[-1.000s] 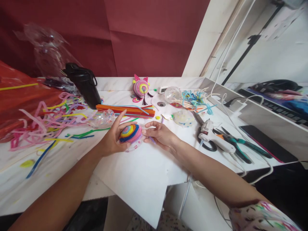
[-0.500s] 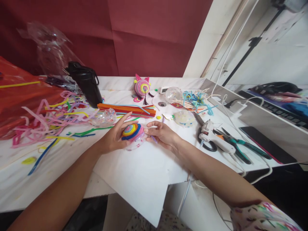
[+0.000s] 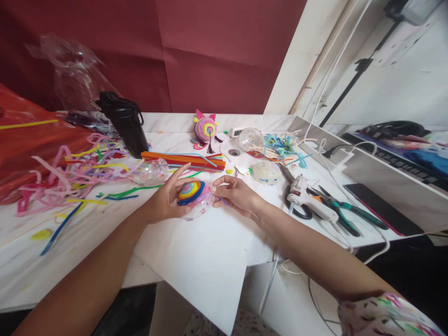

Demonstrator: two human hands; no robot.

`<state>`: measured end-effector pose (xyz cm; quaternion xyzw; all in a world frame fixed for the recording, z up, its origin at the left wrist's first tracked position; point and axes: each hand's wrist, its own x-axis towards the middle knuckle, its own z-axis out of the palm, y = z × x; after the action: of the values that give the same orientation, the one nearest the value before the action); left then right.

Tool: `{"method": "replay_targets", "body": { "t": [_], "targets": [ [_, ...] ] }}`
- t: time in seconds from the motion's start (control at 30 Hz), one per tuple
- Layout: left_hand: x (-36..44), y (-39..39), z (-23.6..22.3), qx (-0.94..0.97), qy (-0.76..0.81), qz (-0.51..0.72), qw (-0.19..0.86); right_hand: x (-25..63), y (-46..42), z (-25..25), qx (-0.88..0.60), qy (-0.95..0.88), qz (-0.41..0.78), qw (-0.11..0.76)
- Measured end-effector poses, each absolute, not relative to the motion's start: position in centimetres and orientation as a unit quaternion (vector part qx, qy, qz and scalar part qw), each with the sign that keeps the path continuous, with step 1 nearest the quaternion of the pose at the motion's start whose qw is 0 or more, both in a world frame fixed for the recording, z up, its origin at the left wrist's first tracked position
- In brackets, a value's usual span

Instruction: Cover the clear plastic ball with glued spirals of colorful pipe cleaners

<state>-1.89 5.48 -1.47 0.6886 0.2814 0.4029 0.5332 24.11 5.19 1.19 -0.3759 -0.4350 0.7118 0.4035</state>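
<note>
My left hand (image 3: 164, 200) holds a clear plastic ball (image 3: 199, 208) from its left side, thumb below and fingers around the far side. Coloured rings of pipe cleaner (image 3: 191, 192) in yellow, blue, pink and other colours coil over the ball's upper part. At the ball's right side my right hand (image 3: 238, 195) pinches a purple pipe cleaner (image 3: 224, 201), fingertips against the coil's edge. The ball is held above a white sheet (image 3: 199, 261) on the table.
Orange pipe cleaners (image 3: 185, 161) lie behind the hands, near a finished pink figure (image 3: 206, 128). Left are a black bottle (image 3: 122, 122) and loose pink strips (image 3: 59, 177). A glue gun (image 3: 304, 196), teal-handled pliers (image 3: 357, 212) and a phone (image 3: 373, 207) lie to the right.
Both hands keep nearly the same hold at the ball. The view has shifted slightly, so things at the right appear a little further left.
</note>
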Motion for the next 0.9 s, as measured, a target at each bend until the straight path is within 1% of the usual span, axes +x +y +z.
{"method": "replay_targets", "body": {
  "t": [0.2, 0.53, 0.8, 0.9],
  "targets": [
    [-1.7, 5.1, -0.4, 0.678, 0.318, 0.408, 0.522, 24.6, 4.4, 2.3, -0.380, -0.546, 0.622, 0.414],
    [-1.9, 5.2, -0.7, 0.670, 0.359, 0.427, 0.490, 26.5, 3.2, 2.9, -0.344, -0.675, 0.528, 0.383],
    [-1.9, 5.1, 0.0, 0.663, 0.386, 0.433, 0.473, 27.3, 2.9, 0.7, -0.312, -0.833, 0.336, 0.309],
    [-1.9, 5.1, 0.0, 0.662, 0.390, 0.431, 0.474, 27.5, 2.9, 0.3, -0.290, -0.865, 0.283, 0.296]
  ]
}}
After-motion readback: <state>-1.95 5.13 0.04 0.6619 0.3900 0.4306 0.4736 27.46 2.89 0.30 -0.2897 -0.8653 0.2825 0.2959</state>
